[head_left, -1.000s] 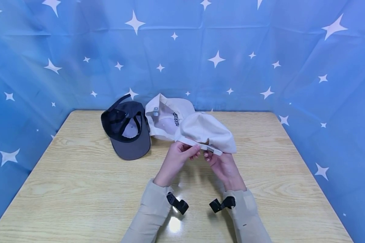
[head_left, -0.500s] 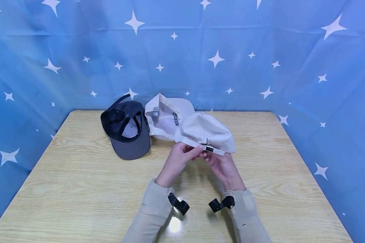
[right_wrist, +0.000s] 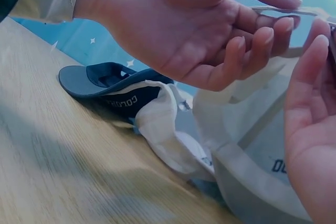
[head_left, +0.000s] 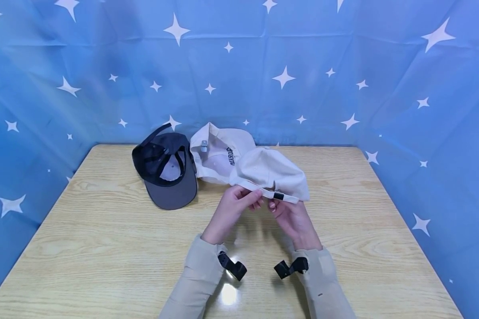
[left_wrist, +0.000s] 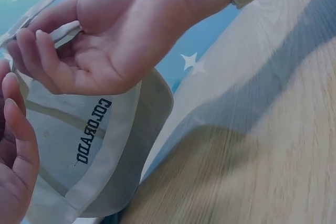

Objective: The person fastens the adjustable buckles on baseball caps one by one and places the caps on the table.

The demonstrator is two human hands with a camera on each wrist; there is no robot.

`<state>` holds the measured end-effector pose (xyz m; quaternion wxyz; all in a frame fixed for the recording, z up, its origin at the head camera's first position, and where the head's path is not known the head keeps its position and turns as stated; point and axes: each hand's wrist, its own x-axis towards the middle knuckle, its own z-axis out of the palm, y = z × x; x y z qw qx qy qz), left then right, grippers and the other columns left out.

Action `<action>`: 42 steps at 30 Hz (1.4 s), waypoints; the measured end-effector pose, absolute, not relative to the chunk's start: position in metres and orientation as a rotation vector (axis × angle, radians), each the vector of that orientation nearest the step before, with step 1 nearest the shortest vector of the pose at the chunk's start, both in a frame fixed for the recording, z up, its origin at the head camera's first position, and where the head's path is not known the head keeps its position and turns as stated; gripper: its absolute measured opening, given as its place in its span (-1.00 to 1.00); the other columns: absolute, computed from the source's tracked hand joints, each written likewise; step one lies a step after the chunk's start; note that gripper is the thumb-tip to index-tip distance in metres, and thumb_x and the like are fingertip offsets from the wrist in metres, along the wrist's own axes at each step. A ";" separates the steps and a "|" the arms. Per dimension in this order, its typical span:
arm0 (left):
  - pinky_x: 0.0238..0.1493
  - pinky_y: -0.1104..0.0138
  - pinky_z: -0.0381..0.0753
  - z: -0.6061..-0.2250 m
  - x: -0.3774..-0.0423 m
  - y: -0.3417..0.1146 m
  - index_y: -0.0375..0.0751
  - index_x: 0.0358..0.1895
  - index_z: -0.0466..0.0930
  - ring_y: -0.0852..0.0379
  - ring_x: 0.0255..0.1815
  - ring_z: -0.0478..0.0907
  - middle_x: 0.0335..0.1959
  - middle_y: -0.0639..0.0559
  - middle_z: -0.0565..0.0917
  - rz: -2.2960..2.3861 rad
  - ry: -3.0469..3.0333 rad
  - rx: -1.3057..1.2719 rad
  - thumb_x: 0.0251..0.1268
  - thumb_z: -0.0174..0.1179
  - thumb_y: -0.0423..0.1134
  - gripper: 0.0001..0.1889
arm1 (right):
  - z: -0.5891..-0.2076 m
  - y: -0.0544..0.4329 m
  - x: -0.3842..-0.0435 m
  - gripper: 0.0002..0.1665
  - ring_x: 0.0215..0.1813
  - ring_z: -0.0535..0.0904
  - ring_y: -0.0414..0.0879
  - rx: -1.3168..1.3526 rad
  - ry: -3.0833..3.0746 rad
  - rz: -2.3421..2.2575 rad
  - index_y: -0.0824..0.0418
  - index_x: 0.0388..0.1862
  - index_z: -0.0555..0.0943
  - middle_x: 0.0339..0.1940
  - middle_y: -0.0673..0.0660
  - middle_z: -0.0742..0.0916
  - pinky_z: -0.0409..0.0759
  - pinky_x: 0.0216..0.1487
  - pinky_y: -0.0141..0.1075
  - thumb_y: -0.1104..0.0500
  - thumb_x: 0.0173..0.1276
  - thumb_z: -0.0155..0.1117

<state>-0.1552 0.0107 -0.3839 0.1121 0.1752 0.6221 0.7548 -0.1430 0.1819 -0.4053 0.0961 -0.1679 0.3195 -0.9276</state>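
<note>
A white cap (head_left: 271,170) is held with its back strap (head_left: 289,199) toward me, a small black piece (head_left: 278,196) on the strap. My left hand (head_left: 228,213) pinches the strap left of that piece, thumb on top. My right hand (head_left: 296,223) grips the strap from below near the cap's right side, partly hidden by it. In the left wrist view, dark COLORADO lettering (left_wrist: 93,130) shows inside the cap, beneath the right hand (left_wrist: 121,30). From the right wrist, the left hand (right_wrist: 189,30) has its fingertips curled at the strap.
Left of the held cap lies another white cap (head_left: 214,161), opening toward me, with a metal clasp (head_left: 204,146). Beside it sits a navy cap (head_left: 171,195) with a grey-brown brim. All are toward the back of the wooden table (head_left: 115,248), before a blue star-patterned cloth (head_left: 239,66).
The strap end has shifted slightly right, and the piece on it has gone from grey to black. My left fingers moved a little right, then back left. The other caps stay put.
</note>
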 end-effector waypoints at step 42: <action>-0.35 0.21 0.51 -0.381 -0.152 0.017 -0.32 -0.32 0.56 0.11 -0.45 0.48 -0.45 -0.17 0.58 2.242 1.866 0.511 0.12 0.21 -0.09 -0.70 | -0.405 0.181 -0.143 -0.86 -0.37 0.55 -0.13 -0.382 1.067 -2.775 0.28 -0.20 0.49 -0.32 0.11 0.63 0.48 -0.36 -0.44 0.39 0.26 0.07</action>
